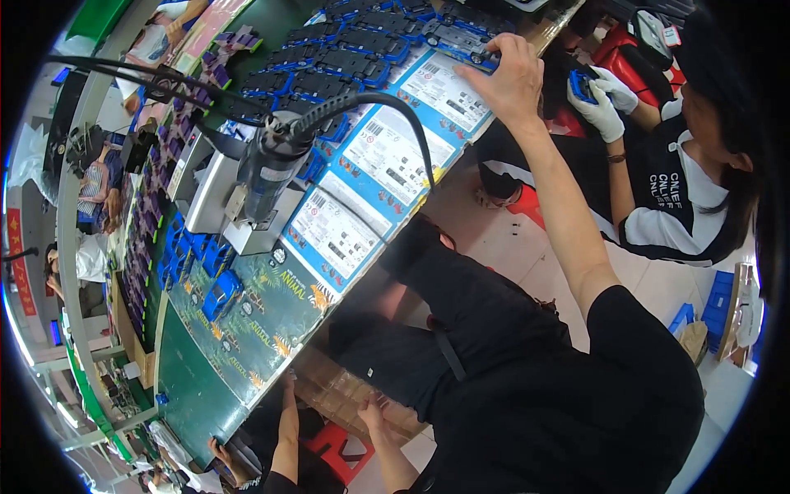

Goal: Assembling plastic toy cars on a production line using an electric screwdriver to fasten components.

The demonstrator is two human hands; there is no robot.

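Note:
Over the far edge of the bench, my right hand (pixel 517 81) grips the end of a grey-and-blue toy car (pixel 457 41), which lies underside up. Thumb and fingers bracket the car's end. Beside it, rows of blue toy cars (pixel 350 64) with black undersides lie close together. My left hand (pixel 375 413) is low at the bottom, by a brown cardboard box (pixel 333 385) below the bench edge. Its fingers look slightly apart, and I see nothing in them.
Printed card sheets (pixel 377 156) cover the green bench (pixel 193 346). A black tool with a cable (pixel 267 169) stands in a metal holder. More blue cars (pixel 220 295) lie left. At right, a co-worker's white-gloved hand (pixel 599 115) holds a blue part. Another person's hand (pixel 226 453) touches the bench's near end.

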